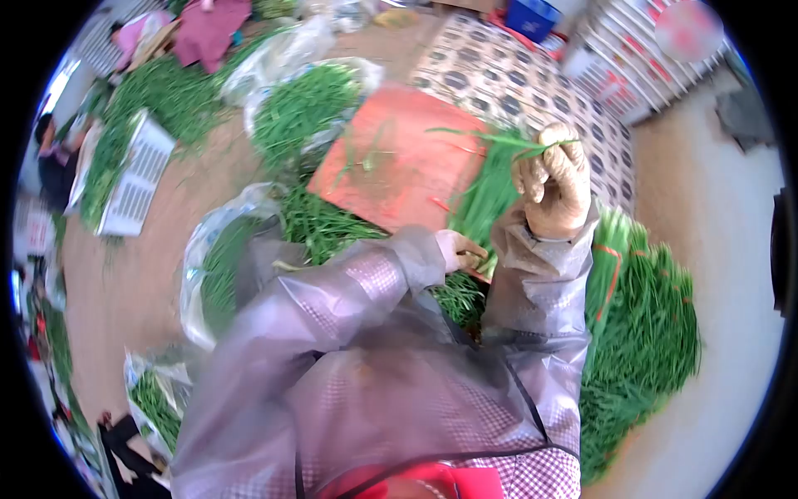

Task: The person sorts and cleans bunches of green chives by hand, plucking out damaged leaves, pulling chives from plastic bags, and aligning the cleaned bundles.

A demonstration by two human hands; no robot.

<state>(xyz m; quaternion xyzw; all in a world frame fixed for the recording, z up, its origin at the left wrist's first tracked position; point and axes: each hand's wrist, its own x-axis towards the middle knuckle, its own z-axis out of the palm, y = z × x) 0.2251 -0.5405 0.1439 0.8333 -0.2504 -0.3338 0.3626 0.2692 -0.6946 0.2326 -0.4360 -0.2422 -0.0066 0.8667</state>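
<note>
An orange-red board [391,158] lies in front of me with loose green blades on it. My left hand [461,251], in a glove, is at the board's near edge, its fingers on the pale stem ends of a green leafy bundle [490,187]. The bundle lies along the board's right side. Raised above it, my right hand [555,170] wears a dirty pale glove and pinches a few thin green blades [519,148]. A red tie [440,205] lies beside the bundle.
Tied green bundles [640,333] are piled at the right. Bags of greens [303,108] stand left of the board, and a white crate [137,179] is farther left. A patterned mat [474,62] and a blue bin [532,18] lie beyond. Other people sit at the upper left.
</note>
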